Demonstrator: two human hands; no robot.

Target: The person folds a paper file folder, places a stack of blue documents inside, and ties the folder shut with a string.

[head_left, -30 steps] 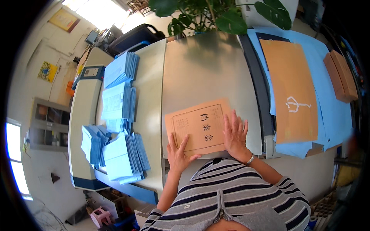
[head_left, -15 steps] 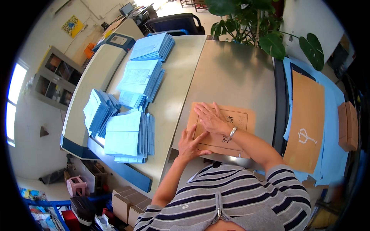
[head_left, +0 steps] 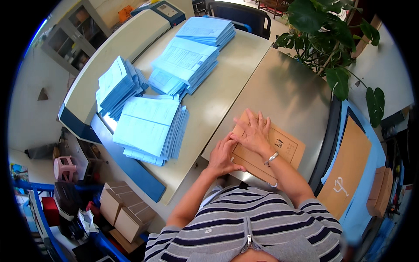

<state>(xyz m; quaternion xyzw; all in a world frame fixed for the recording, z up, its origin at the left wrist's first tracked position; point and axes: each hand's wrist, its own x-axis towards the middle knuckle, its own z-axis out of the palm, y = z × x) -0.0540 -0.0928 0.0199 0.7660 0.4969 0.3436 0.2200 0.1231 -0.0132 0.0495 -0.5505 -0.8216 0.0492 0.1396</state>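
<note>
A brown paper folder (head_left: 286, 148) with a printed frame lies flat on the grey metal tabletop (head_left: 288, 94) in front of me. My right hand (head_left: 253, 131) rests flat on the folder's left part, fingers spread, a silver bracelet on its wrist. My left hand (head_left: 221, 155) presses on the folder's left edge, its fingertips touching the right hand. Neither hand grips anything.
Several stacks of light blue paper booklets (head_left: 148, 129) lie on the beige table (head_left: 214, 102) to my left, another stack (head_left: 185, 63) farther off. A potted plant (head_left: 331, 52) stands at the back right. A tall brown envelope (head_left: 347, 168) lies on blue sheets at right. Cardboard boxes (head_left: 124, 212) sit on the floor.
My view has swung left and the blue stacks now fill more of it. My right hand has slid to the folder's left part, meeting the left hand at its edge.
</note>
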